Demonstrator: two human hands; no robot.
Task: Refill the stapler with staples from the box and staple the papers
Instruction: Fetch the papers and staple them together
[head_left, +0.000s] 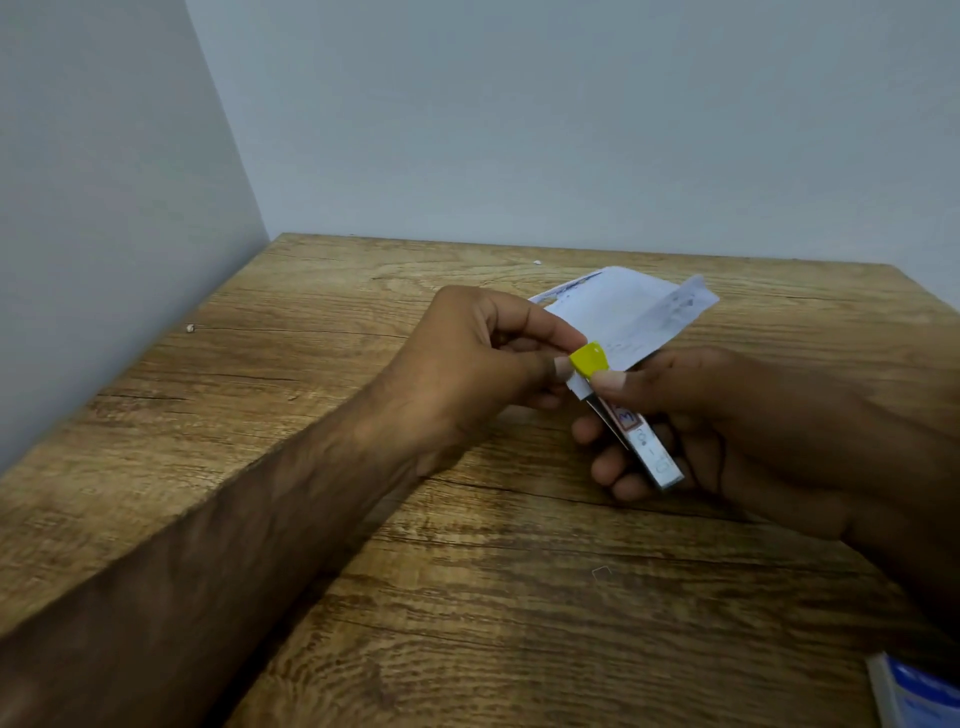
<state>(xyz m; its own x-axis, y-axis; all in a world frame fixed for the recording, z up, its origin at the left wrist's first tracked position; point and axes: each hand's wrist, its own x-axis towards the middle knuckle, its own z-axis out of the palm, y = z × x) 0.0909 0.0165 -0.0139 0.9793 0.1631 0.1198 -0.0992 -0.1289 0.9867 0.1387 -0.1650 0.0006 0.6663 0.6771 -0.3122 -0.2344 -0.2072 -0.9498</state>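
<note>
Above the tabletop (467, 597), the right hand (727, 431) has its grip curled round the stapler (631, 421), whose yellow nose sits on a corner of the papers (623, 312). The left hand (467, 364) pinches that corner. A blue-and-white box (919, 691), possibly the staples, lies at the near right edge.

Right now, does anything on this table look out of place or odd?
What looks like one loose staple lies on the table, on its near side, apart from the blue-and-white box. Two tiny white scraps sit farther back. Nothing else stands out.
</note>
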